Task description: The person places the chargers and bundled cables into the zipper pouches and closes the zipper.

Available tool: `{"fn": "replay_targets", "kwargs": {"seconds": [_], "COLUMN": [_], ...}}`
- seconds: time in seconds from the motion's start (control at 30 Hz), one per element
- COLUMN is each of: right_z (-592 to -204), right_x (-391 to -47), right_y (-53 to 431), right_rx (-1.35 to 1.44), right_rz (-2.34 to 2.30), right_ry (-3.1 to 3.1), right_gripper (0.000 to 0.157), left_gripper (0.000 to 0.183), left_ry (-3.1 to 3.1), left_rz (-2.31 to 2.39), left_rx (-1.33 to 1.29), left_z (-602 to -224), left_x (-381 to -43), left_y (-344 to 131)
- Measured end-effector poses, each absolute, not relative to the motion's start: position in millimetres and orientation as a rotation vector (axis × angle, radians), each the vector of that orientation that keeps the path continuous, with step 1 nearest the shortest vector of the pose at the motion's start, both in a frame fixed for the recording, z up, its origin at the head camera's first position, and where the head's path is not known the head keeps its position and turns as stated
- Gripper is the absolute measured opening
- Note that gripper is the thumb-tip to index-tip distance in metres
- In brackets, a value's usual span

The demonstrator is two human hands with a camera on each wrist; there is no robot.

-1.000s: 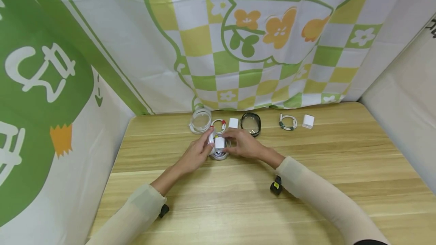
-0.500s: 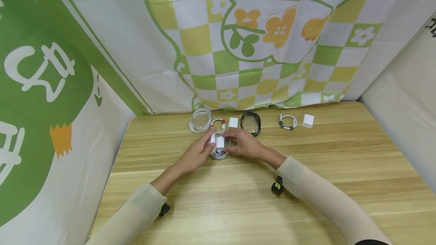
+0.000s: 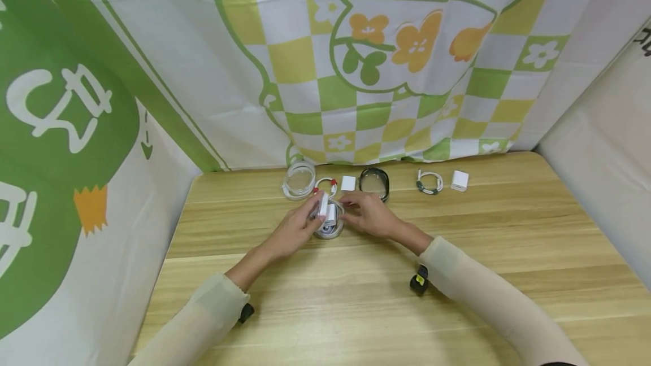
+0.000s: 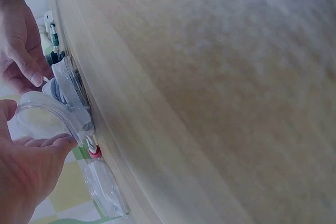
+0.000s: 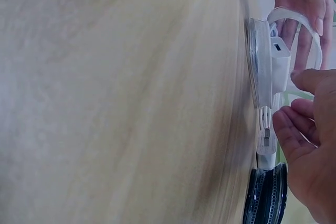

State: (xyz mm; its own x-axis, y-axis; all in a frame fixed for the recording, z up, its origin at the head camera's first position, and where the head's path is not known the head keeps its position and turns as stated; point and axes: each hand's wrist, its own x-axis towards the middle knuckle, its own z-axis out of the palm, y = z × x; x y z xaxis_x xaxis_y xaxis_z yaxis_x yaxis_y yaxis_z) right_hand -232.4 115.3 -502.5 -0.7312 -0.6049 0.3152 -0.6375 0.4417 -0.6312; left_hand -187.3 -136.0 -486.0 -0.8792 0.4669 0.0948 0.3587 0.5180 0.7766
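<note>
A round clear case [image 3: 333,234] lies on the wooden table with its lid [image 4: 59,110] raised on the left. Inside it sit a coiled white cable and a white charger plug [image 5: 281,65], its USB port showing in the right wrist view. My left hand [image 3: 292,230] pinches the lid's rim between thumb and fingers, keeping it tilted over the case. To the right of the case is my right hand [image 3: 375,214], thumb and fingers apart with nothing between them. Its thumb tip is close beside the plug.
Along the table's back stand another clear round case [image 3: 286,186], a white cable with red ties [image 3: 333,188], a white plug [image 3: 348,183] and a black-rimmed round case [image 3: 386,181]. Further right lie a cable with green ties [image 3: 432,190] and another plug [image 3: 460,180]. A patterned curtain [image 3: 335,112] hangs behind.
My right hand has let go of the charger plug and drawn slightly right, leaving the plug in the case. The lid in my left hand has swung a little right toward the plug.
</note>
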Motion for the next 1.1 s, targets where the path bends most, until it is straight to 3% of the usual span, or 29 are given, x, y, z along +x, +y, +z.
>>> {"fn": "replay_targets", "kwargs": {"seconds": [0.43,0.83,1.1], "right_z": [-497.8,-491.1,-491.3], "right_x": [-227.2,-220.7,-215.0], "right_y": [118.2,112.6,105.1], "right_rx": [1.008,0.937,0.783], "right_rz": [1.267,1.251,1.179], "right_ry": [-2.614,-2.697,-2.736], "right_gripper": [0.030,0.049,0.052], "left_gripper": [0.052,0.046,0.044], "left_ry": [2.710,2.752,2.729], "left_rz": [1.270,1.192,1.153], "left_rx": [0.717,0.823,0.851], "left_z": [-482.7,-481.5,-483.6], "left_x": [-192.8,-216.8,-227.8], "left_y": [-137.0,-139.7,-138.2]}}
